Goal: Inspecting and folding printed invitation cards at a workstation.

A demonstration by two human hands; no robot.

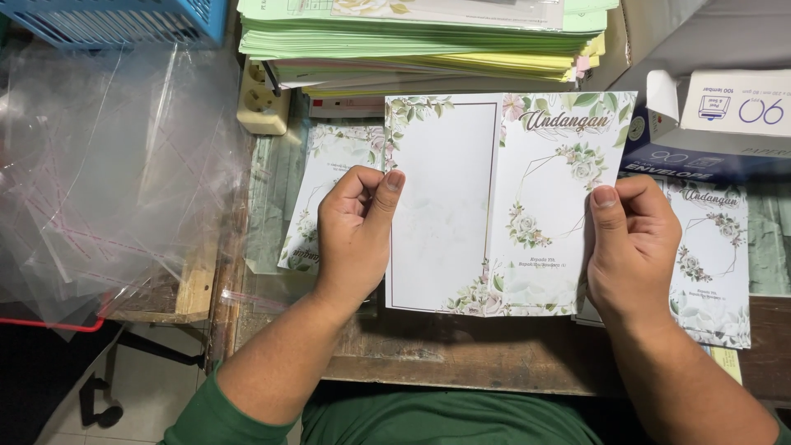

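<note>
white floral card [494, 206], opened flat above the wooden desk [461, 350], seen from the head camera. left hand [354, 235] closes on its left edge, thumb on top; right hand [630, 243] pinches the right edge likewise. a clean fold likely needs edges aligned and even thumb pressure. matching cards [713, 255] lie beside it.

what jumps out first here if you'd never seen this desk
The eye lands on the floral card opened flat at the centre, with the left hand gripping its left edge and the right hand its right edge. Next comes the thick stack of green and yellow paper along the top, and the crumpled clear plastic sleeves heaped at the left.
</note>
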